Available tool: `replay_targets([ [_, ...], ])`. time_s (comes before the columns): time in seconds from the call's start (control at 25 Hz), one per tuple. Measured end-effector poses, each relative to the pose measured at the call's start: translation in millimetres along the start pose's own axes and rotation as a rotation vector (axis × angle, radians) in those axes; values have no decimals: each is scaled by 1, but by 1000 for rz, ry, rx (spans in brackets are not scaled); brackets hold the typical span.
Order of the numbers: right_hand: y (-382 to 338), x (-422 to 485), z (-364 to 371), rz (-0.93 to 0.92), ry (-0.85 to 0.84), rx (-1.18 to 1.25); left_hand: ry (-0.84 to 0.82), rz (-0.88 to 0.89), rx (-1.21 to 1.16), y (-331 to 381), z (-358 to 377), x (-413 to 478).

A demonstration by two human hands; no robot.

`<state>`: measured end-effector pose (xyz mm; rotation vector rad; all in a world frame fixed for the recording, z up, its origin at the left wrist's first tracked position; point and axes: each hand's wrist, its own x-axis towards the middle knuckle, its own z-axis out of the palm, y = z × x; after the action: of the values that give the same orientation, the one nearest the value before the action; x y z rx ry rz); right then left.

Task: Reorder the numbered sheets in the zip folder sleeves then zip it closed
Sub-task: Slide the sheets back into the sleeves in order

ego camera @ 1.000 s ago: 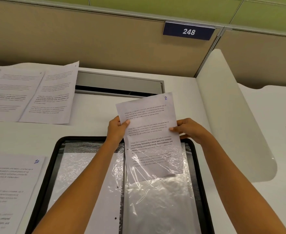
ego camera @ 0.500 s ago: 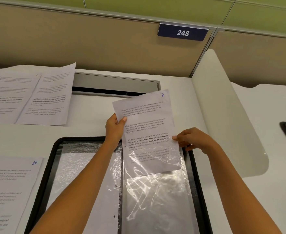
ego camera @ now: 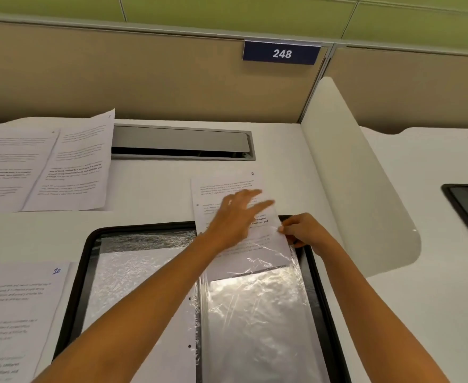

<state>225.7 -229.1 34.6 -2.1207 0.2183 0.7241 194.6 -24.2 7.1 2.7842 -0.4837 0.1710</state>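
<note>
Head view: sheet 2 (ego camera: 221,186) lay with its long axis near-to-far and its top edge pointing far, the handwritten "2" at the far right corner. Its near part sat inside the right clear sleeve (ego camera: 257,313) of the open zip folder (ego camera: 85,261); its far part stuck out over the desk (ego camera: 150,189). Left hand (ego camera: 235,217) was over the sheet with fingers straight and spread, motion-blurred, contact unclear. Right hand (ego camera: 304,230) had its fingers curled, pinching the sheet's right edge at the sleeve mouth. The left forearm hid the sheet's near left corner. Sheet 10 (ego camera: 14,313) was cut off at near left. The print was unreadable.
</note>
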Motion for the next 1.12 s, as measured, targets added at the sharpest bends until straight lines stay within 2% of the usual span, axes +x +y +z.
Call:
replay_targets([
  [0.08,4,-4,2,4,6,25,-166,136,83,14,10,14],
  [0.24,16,-17,0,84,-30,20,-340,197,165,28,16,42],
  [0.4,30,-30,3,126,-11,-137,-294,241,220,31,16,59],
  [0.56,43,-34,17,70,148,-326,-257,271,179,29,18,65],
  [0.64,45,-35,18,65,159,-340,-249,281,168,27,19,66],
  [0.8,37,-31,11,98,76,-354,-219,289,191,20,20,70],
  [0.96,32,-28,7,130,10,-285,-258,182,112,13,13,80],
  [1.12,31,-23,10,68,95,-188,-292,136,17,17,9,78],
])
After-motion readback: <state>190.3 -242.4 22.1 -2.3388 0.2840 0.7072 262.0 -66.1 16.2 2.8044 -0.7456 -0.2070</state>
